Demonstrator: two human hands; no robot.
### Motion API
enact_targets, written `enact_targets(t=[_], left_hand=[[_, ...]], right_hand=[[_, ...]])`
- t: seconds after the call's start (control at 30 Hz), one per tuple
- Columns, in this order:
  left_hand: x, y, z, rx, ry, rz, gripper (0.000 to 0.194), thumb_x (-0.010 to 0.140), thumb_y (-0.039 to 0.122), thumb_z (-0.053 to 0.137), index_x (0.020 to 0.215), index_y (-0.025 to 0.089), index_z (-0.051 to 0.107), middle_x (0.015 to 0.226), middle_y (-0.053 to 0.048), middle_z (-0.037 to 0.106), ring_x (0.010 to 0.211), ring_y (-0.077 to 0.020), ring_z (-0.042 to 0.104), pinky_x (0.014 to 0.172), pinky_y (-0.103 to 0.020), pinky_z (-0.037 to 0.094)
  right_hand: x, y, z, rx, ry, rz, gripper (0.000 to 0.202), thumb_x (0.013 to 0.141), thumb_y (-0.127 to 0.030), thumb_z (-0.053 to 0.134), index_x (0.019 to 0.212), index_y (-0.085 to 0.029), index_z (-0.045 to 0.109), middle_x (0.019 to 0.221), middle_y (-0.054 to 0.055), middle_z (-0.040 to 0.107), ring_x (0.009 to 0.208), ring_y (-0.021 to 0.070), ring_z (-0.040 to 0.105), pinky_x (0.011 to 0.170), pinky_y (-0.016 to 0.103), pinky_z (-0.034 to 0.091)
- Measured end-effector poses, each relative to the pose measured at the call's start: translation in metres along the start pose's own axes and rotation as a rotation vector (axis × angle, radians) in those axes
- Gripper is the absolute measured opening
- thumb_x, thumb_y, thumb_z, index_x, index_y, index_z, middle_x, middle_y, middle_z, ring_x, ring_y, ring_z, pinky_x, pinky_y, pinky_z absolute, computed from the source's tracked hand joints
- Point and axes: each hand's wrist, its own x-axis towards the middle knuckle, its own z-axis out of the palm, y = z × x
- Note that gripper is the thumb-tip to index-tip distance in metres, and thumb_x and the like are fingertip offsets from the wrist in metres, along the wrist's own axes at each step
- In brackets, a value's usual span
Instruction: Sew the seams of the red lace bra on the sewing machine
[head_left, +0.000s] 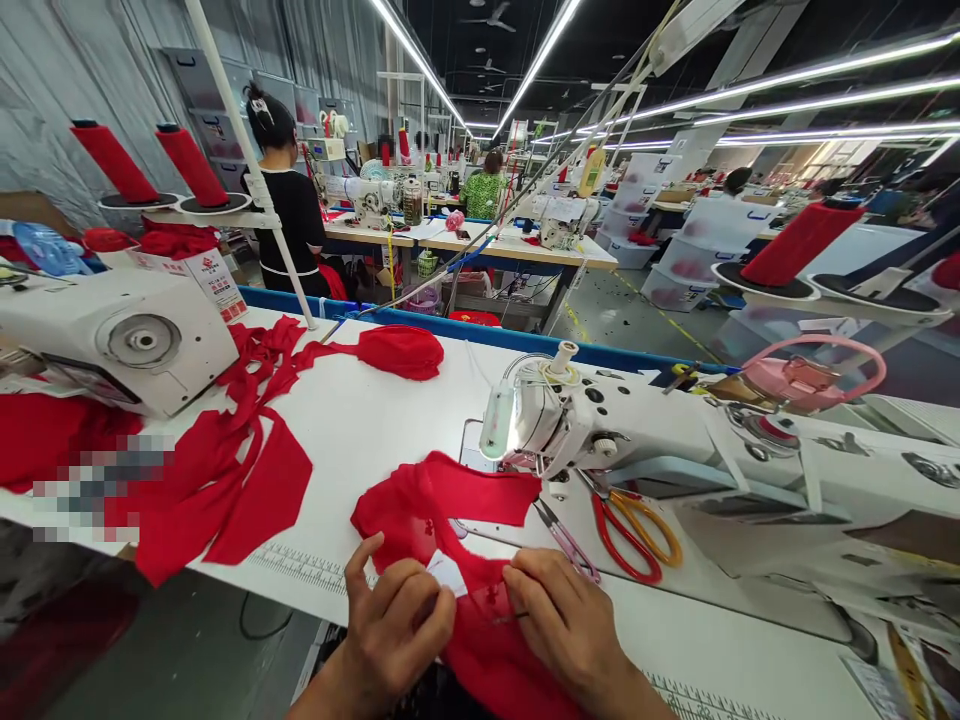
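Observation:
A red fabric garment piece lies at the table's front edge, one strip of it reaching up to the sewing machine's needle area. Part of the cloth hangs over the edge toward me. My left hand pinches a small white label against the cloth, its fingers closed. To the right, my right hand grips the red fabric between thumb and fingers, near a dark-marked sheer patch. Just beyond that hand lie small pink-handled snips.
Red- and orange-handled scissors rest beside the sewing machine. Several red fabric pieces spread across the left, near a second machine. Red thread cones stand on holders. A co-worker is farther back.

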Motion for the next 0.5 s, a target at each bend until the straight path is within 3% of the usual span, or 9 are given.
enact_targets(t=[0.17, 0.3, 0.4, 0.5], left_hand=[[0.012, -0.006, 0.004, 0.007, 0.003, 0.103, 0.021, 0.087, 0.0, 0.056, 0.077, 0.014, 0.067, 0.068, 0.0, 0.065, 0.074, -0.013, 0.063, 0.11, -0.057, 0.03], [0.009, -0.009, 0.007, 0.017, 0.021, 0.153, 0.021, 0.085, -0.001, 0.057, 0.075, 0.015, 0.067, 0.067, 0.001, 0.064, 0.073, -0.0127, 0.063, 0.109, -0.055, 0.033], [0.005, -0.009, 0.009, 0.033, 0.04, 0.163, 0.022, 0.085, -0.001, 0.057, 0.073, 0.015, 0.066, 0.066, 0.001, 0.063, 0.072, -0.0127, 0.063, 0.108, -0.056, 0.034], [0.004, -0.008, 0.009, 0.032, 0.045, 0.164, 0.021, 0.086, 0.0, 0.057, 0.073, 0.015, 0.066, 0.065, 0.001, 0.063, 0.072, -0.0124, 0.063, 0.109, -0.056, 0.033]], right_hand=[[0.009, 0.002, 0.002, 0.061, -0.045, 0.199, 0.013, 0.095, -0.008, 0.05, 0.096, -0.02, 0.054, 0.091, 0.006, 0.063, 0.082, 0.0199, 0.059, 0.073, 0.032, 0.049], [0.016, -0.012, -0.01, 0.261, -0.106, 0.453, 0.003, 0.098, -0.024, 0.053, 0.101, -0.023, 0.052, 0.094, 0.004, 0.059, 0.086, 0.0197, 0.059, 0.073, 0.029, 0.05], [0.018, -0.028, -0.023, 0.522, -0.2, 0.632, 0.018, 0.105, -0.029, 0.038, 0.093, -0.025, 0.051, 0.087, 0.001, 0.057, 0.079, 0.0166, 0.058, 0.072, 0.026, 0.049], [0.014, -0.042, -0.026, 0.667, -0.349, 0.71, 0.03, 0.107, -0.031, 0.032, 0.081, -0.025, 0.045, 0.076, -0.003, 0.055, 0.069, 0.0144, 0.056, 0.066, 0.024, 0.045]])
